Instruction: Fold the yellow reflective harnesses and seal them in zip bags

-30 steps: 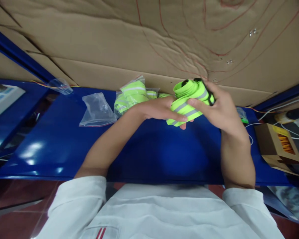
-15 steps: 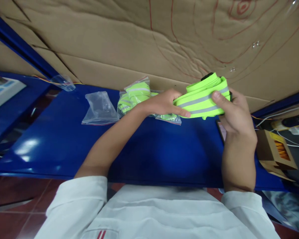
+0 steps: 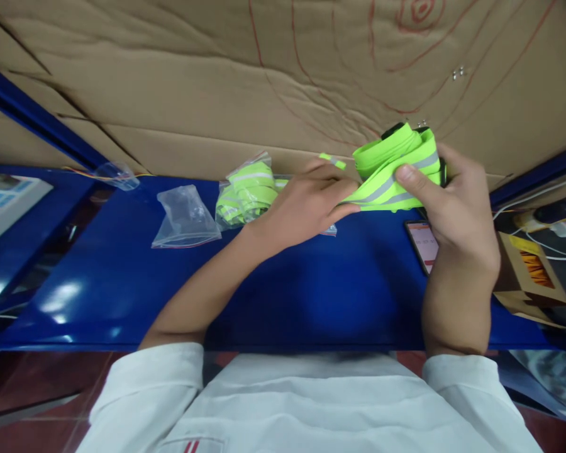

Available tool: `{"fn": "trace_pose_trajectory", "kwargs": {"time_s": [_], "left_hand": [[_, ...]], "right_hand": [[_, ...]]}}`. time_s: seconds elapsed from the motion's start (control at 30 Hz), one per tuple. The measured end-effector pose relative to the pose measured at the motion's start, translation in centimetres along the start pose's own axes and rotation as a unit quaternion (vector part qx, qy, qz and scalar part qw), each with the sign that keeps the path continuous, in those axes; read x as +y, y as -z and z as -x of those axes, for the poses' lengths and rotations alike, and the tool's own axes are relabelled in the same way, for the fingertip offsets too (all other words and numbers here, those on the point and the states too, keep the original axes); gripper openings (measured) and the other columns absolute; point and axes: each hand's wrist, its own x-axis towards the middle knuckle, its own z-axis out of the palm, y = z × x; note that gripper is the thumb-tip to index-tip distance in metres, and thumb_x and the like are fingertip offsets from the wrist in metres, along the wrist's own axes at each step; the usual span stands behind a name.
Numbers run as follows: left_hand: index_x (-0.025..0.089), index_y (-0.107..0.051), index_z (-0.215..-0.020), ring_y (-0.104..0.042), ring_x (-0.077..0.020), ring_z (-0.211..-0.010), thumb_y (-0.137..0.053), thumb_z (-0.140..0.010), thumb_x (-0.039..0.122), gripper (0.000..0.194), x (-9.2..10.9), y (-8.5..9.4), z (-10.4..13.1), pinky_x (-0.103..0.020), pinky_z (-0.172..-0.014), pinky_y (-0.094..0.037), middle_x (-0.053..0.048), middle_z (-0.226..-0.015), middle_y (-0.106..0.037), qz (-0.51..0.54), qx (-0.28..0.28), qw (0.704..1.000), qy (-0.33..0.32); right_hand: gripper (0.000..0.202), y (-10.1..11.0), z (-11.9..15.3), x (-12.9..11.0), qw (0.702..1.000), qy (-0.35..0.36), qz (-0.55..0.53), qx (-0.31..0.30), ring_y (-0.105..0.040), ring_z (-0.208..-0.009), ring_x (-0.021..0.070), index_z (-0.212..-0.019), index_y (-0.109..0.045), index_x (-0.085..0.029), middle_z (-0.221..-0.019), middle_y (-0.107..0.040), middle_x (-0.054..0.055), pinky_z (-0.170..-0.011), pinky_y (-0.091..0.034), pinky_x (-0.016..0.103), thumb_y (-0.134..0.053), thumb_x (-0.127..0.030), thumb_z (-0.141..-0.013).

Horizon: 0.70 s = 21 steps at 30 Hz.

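Note:
Between my hands, above the blue table, is a folded neon-yellow reflective strap (image 3: 387, 179) with grey stripes and black parts at its top and right end. My right hand (image 3: 457, 201) is closed around the right side of the bundle, thumb pressed on the front. My left hand (image 3: 311, 195) pinches the strap's left end, and a short piece of yellow band sticks up behind its fingers. Behind my left forearm lies a clear zip bag (image 3: 248, 192) packed with similar yellow straps. Left of it rests a flat, clear zip bag (image 3: 185, 217).
A phone (image 3: 422, 245) with a lit screen lies beneath my right wrist. An opened cardboard box (image 3: 523, 277) and cables are at the right. A cardboard wall (image 3: 193, 82) with red drawn lines rises behind the blue table (image 3: 311, 296). A clear cup (image 3: 117, 176) lies at the back left.
My left fingers have curled inward on the strap's left end, which is now drawn narrower. A short piece of band now shows behind that hand. The view has shifted slightly, revealing more of the phone.

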Motion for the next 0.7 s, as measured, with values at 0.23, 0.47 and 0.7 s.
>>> {"fn": "trace_pose_trajectory", "kwargs": {"time_s": [0.23,0.47,0.7], "left_hand": [[0.018,-0.070,-0.079,-0.063,-0.0201,-0.084,-0.083,-0.076,0.065,0.049,0.2,0.6,-0.2,-0.032,-0.086,-0.052,-0.001,-0.079,-0.067,0.188,-0.108,0.973,0.078],[0.014,-0.074,-0.084,-0.060,-0.0143,-0.070,-0.089,-0.067,0.059,0.051,-2.0,0.5,-0.9,-0.024,-0.062,-0.047,-0.001,-0.078,-0.070,0.289,-0.296,0.900,0.136],[0.016,-0.074,-0.098,-0.069,-0.0215,-0.089,-0.089,-0.070,0.060,0.053,-1.6,1.3,-0.2,-0.028,-0.076,-0.053,-0.003,-0.093,-0.076,0.247,-0.210,0.938,0.123]], "right_hand": [[0.041,0.3,0.7,-1.2,0.991,-0.045,-0.089,-0.087,-0.074,-0.086,0.0231,-0.110,-0.080,-0.025,-0.101,-0.079,0.001,-0.077,-0.063,0.037,-0.084,-0.054,-0.082],[0.046,-0.2,0.7,-0.8,0.986,-0.069,-0.089,-0.120,-0.076,-0.096,0.0275,-0.108,-0.079,-0.026,-0.102,-0.079,0.000,-0.086,-0.065,0.044,-0.085,-0.061,-0.078],[0.056,-2.2,-0.2,1.2,0.934,-0.192,-0.205,-0.222,-0.078,-0.094,0.0314,-0.110,-0.078,-0.020,-0.095,-0.080,0.007,-0.081,-0.067,0.047,-0.072,-0.070,-0.084]]}}
